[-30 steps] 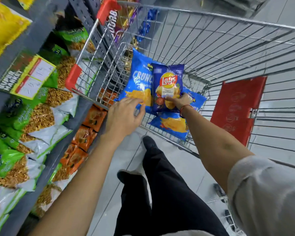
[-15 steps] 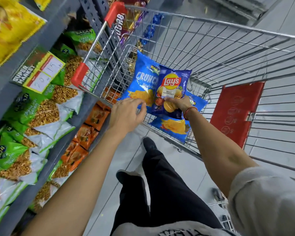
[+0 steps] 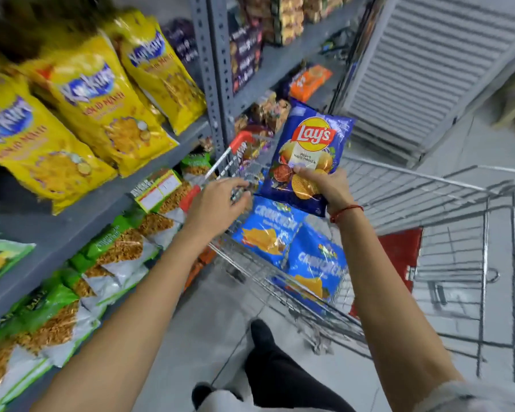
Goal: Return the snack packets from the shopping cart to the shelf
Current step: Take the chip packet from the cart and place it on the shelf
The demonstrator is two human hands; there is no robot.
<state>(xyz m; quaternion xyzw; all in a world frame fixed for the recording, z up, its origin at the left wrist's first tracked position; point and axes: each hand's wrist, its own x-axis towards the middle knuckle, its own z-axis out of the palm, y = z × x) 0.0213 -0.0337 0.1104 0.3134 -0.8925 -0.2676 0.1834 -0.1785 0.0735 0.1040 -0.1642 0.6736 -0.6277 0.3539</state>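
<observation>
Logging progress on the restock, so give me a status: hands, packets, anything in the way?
Right hand holds the Lay's packet above the cart. Left hand open, empty. Two blue packets in the cart. Nothing blocking the shelf.

A dark blue Lay's chip packet (image 3: 311, 150) is held upright in the air above the wire shopping cart (image 3: 428, 203). Two bright blue Crunchex chip packets (image 3: 292, 245) lean side by side inside the cart, beside grey shelves (image 3: 72, 230) stocked with yellow and green snack bags.
</observation>
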